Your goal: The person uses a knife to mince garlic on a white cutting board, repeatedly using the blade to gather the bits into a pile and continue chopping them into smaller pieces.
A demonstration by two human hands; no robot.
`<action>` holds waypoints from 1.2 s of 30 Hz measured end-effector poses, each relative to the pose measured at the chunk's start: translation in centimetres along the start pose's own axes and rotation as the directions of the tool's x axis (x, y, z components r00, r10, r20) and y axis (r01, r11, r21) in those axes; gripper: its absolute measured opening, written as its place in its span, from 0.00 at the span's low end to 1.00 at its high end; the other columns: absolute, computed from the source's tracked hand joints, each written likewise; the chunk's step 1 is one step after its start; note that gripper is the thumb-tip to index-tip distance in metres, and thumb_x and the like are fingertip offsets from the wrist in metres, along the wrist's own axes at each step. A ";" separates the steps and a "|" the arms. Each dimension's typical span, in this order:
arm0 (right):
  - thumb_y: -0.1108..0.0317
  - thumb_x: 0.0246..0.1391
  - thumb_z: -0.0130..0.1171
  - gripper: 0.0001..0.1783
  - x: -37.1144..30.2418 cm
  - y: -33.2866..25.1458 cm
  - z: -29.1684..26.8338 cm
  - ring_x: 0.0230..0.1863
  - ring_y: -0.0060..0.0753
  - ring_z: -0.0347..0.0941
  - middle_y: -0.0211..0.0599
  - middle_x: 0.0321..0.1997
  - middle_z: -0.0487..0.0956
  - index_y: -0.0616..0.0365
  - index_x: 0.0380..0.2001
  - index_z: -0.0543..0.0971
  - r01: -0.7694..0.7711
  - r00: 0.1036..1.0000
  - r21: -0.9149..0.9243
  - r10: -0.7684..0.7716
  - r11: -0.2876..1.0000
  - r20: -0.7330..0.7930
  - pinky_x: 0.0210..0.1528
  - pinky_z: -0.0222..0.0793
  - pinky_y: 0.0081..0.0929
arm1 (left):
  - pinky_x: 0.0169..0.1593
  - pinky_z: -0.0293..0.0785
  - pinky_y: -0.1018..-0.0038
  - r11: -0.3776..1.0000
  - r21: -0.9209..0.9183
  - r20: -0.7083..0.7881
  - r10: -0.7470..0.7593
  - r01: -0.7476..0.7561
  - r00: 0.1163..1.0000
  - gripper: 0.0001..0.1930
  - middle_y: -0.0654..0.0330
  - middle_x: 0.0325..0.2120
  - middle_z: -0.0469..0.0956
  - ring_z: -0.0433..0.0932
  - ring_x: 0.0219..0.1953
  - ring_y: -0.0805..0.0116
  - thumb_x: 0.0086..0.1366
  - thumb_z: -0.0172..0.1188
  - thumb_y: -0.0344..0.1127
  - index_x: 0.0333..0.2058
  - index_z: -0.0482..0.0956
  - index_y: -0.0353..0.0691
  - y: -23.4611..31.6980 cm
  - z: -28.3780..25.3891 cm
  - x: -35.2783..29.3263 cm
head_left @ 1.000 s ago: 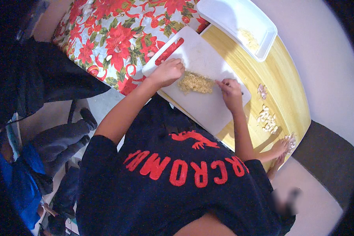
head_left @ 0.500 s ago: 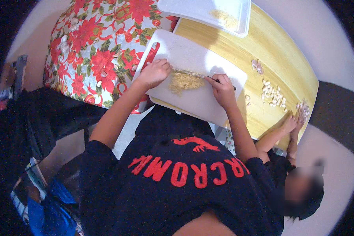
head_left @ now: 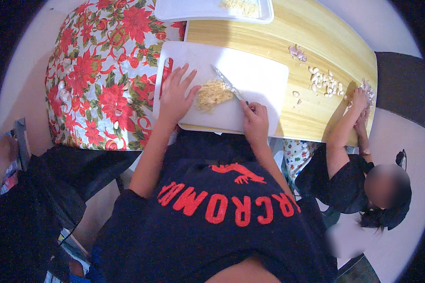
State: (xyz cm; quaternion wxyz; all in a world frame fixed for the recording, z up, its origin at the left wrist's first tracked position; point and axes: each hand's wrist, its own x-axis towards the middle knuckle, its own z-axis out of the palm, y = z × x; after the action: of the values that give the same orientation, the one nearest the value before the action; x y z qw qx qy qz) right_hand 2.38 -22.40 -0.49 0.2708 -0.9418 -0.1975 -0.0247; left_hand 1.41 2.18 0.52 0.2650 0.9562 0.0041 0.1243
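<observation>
A white cutting board [head_left: 250, 70] lies in front of me, with a mound of finely chopped garlic [head_left: 213, 95] on it. My right hand [head_left: 256, 120] grips the dark handle of a knife [head_left: 230, 86]. Its blade slants up and left, along the right side of the mound. Fingers spread, my left hand [head_left: 177, 94] is over the board's left end by the red-showing handle slot, its thumb near the mound. Nothing is in that hand.
Beyond the board stands a white tray [head_left: 212, 15] with chopped garlic in it. Peeled cloves [head_left: 323, 82] and skins [head_left: 298, 53] lie on the wooden table [head_left: 264, 35] at right, where a co-worker's hands [head_left: 360, 104] handle more. A floral tablecloth [head_left: 97, 70] covers the left side.
My left hand has come off the knife's tip end and opened. The blade has swung from lying across the mound to slanting away beside it. The view has shifted and turned slightly.
</observation>
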 end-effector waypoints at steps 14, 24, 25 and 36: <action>0.72 0.47 0.54 0.19 2.4 -5.6 -4.4 0.24 0.21 0.70 0.31 0.33 0.71 0.58 0.45 0.71 -0.771 0.637 0.554 0.391 0.314 0.664 0.18 0.68 0.17 | 0.58 0.33 0.49 0.947 0.193 0.157 0.227 -0.255 0.961 0.32 0.60 0.58 0.49 0.44 0.60 0.53 0.50 0.40 0.67 0.53 0.60 0.65 5.4 2.0 -3.4; 0.71 0.45 0.54 0.15 0.4 -4.6 -8.4 0.25 0.25 0.70 0.34 0.32 0.72 0.55 0.40 0.75 -0.744 0.630 0.321 0.452 0.586 0.632 0.23 0.68 0.21 | 0.58 0.31 0.48 0.942 0.306 0.111 0.106 -0.136 0.988 0.35 0.63 0.59 0.46 0.40 0.61 0.56 0.48 0.43 0.67 0.52 0.63 0.54 1.2 3.5 -0.3; 0.71 0.44 0.54 0.14 -0.2 -4.0 -8.6 0.25 0.28 0.70 0.35 0.31 0.72 0.54 0.39 0.75 -0.622 0.731 0.270 0.421 0.735 0.537 0.25 0.68 0.23 | 0.58 0.31 0.48 0.951 0.279 0.104 0.110 -0.135 0.988 0.36 0.63 0.59 0.46 0.40 0.61 0.56 0.48 0.43 0.67 0.52 0.63 0.54 1.2 3.5 -0.2; 0.73 0.36 0.50 0.15 2.7 -7.2 -8.4 0.34 0.32 0.67 0.29 0.32 0.71 0.51 0.32 0.77 0.175 0.968 -0.235 -0.124 0.956 0.219 0.34 0.66 0.28 | 0.58 0.29 0.47 0.953 0.074 0.123 0.283 -0.293 0.951 0.38 0.64 0.59 0.48 0.39 0.61 0.56 0.47 0.42 0.69 0.53 0.61 0.53 7.6 1.9 -2.2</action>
State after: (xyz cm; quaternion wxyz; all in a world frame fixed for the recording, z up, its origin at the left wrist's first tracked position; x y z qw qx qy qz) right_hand 2.62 -20.18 10.71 0.1248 -0.9484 -0.2903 0.0256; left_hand -0.69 -5.48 2.29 0.2000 0.9631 -0.1444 0.1080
